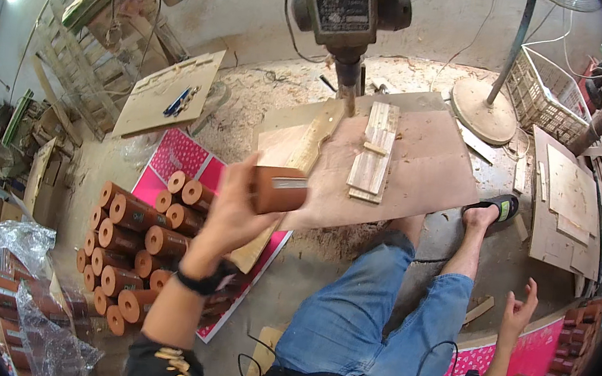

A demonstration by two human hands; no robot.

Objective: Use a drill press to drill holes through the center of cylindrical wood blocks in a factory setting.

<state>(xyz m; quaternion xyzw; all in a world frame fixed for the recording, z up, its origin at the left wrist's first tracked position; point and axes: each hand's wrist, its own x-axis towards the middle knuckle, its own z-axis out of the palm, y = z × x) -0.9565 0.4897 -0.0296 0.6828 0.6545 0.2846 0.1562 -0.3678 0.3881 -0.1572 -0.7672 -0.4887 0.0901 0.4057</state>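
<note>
My left hand (229, 209) is closed around a reddish-brown cylinder (279, 193) with a pale shiny strip on its side, held above the near left edge of the worktable board (430, 177). Empty, my right hand (518, 311) hangs at the right beside my knee, fingers apart. A drill press (343, 13) stands over the far side of the board, its chuck (347, 77) pointing down. Under it lie a wavy-edged wooden piece (316, 137) and a wooden strip assembly (375, 148) with a small crosspiece.
Several matching cylinders (134, 213) with centre holes are piled at left on a pink patterned sheet (174, 153). More cylinders (558, 362) stand stacked at lower right. A round fan base (484, 111), a plastic crate (546, 90) and wood shavings (252, 99) lie beyond the table.
</note>
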